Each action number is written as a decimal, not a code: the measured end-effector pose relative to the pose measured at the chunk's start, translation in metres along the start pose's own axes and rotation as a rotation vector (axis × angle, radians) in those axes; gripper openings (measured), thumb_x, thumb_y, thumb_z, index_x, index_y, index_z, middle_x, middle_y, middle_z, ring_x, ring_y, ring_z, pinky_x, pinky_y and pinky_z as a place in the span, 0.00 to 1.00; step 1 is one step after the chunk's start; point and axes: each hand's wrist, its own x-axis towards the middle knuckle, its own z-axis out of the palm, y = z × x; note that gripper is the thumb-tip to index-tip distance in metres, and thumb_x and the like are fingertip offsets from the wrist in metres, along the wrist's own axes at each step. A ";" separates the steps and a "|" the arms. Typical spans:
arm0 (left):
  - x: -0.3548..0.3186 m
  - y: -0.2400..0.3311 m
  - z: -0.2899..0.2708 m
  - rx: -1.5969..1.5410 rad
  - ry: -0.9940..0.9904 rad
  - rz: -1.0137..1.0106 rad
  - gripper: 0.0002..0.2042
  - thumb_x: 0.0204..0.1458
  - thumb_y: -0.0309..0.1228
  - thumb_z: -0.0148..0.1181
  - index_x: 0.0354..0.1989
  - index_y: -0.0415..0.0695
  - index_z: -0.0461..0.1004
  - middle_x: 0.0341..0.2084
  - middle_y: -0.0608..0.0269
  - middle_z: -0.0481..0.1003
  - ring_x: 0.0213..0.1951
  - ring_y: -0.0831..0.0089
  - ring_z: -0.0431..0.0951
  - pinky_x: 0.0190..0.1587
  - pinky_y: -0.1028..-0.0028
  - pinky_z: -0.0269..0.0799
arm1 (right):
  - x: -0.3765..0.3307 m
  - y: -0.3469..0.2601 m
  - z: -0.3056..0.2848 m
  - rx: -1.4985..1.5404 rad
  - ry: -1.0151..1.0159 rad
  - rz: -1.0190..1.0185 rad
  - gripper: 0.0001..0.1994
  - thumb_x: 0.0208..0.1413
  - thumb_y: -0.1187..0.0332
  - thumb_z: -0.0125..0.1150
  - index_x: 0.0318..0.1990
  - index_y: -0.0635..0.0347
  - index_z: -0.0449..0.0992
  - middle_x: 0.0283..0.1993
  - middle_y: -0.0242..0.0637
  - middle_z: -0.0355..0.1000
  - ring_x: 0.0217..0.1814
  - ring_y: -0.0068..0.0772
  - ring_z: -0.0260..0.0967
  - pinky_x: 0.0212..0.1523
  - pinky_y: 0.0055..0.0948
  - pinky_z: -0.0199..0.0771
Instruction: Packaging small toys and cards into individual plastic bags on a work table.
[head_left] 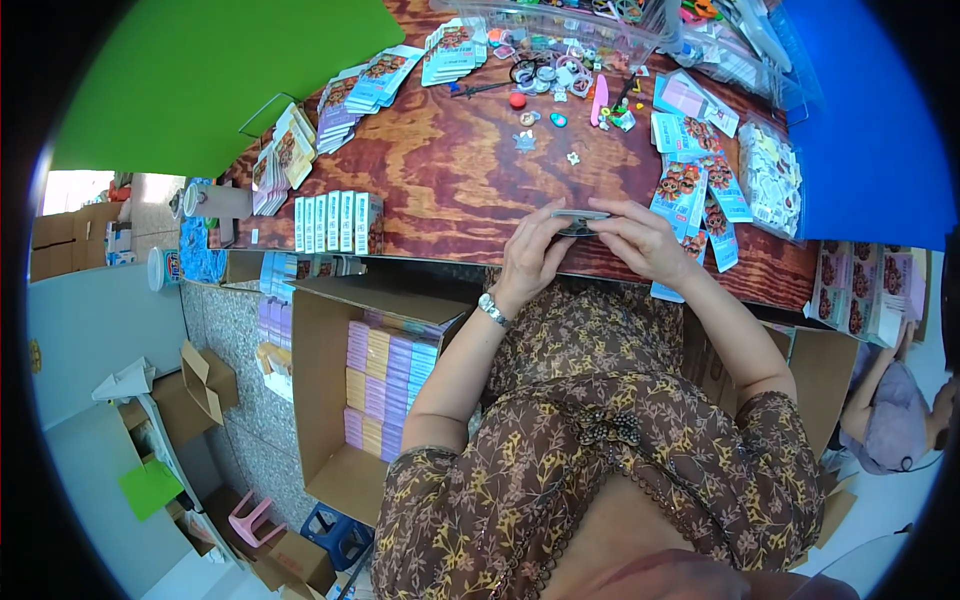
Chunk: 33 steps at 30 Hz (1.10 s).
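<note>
Both my hands hold a small carton (580, 214) just above the table's near edge. It is seen nearly end-on, with a pale upper edge and a darker gap below; what is inside cannot be made out. My left hand (532, 250), below a wristwatch, has its fingers closed on the carton's left end. On the other end, my right hand (640, 240) grips with thumb and fingers. Flat blue-and-white printed cartons (690, 185) lie spread just right of my right hand. A row of filled-out small boxes (335, 224) stands upright to the left.
Stacked cartons (380, 80) line the table's far left. Small trinkets (558, 120) lie scattered mid-table before a clear plastic bin (600, 40). A bag of white pieces (771, 185) sits at right. Below stands a cardboard box (330, 390) of packed cartons. Another person (890, 415) is at far right.
</note>
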 end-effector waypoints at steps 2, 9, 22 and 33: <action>0.001 0.001 -0.004 -0.024 -0.016 0.022 0.17 0.48 0.21 0.69 0.47 0.40 0.74 0.53 0.46 0.75 0.51 0.49 0.78 0.50 0.60 0.76 | 0.003 0.002 -0.005 -0.002 -0.004 -0.026 0.11 0.55 0.79 0.64 0.47 0.63 0.80 0.53 0.44 0.77 0.50 0.45 0.78 0.48 0.38 0.79; 0.003 0.005 -0.013 0.022 -0.076 0.121 0.17 0.49 0.18 0.66 0.48 0.41 0.74 0.56 0.47 0.75 0.51 0.49 0.79 0.49 0.60 0.78 | 0.018 -0.009 -0.004 -0.033 -0.082 0.107 0.11 0.54 0.82 0.63 0.44 0.63 0.73 0.43 0.43 0.75 0.45 0.45 0.77 0.40 0.36 0.79; 0.003 0.000 -0.013 0.016 -0.036 0.100 0.19 0.48 0.16 0.66 0.49 0.39 0.70 0.52 0.43 0.77 0.48 0.50 0.82 0.44 0.62 0.81 | 0.024 -0.007 -0.011 -0.131 -0.154 -0.092 0.12 0.50 0.80 0.65 0.42 0.58 0.77 0.45 0.40 0.74 0.46 0.44 0.75 0.43 0.38 0.77; -0.007 0.002 -0.003 -0.192 0.056 -0.103 0.21 0.51 0.17 0.66 0.53 0.36 0.66 0.51 0.48 0.78 0.41 0.59 0.85 0.40 0.68 0.83 | 0.028 -0.014 -0.003 -0.286 -0.126 -0.112 0.11 0.50 0.74 0.68 0.43 0.57 0.80 0.41 0.36 0.75 0.42 0.40 0.76 0.39 0.35 0.78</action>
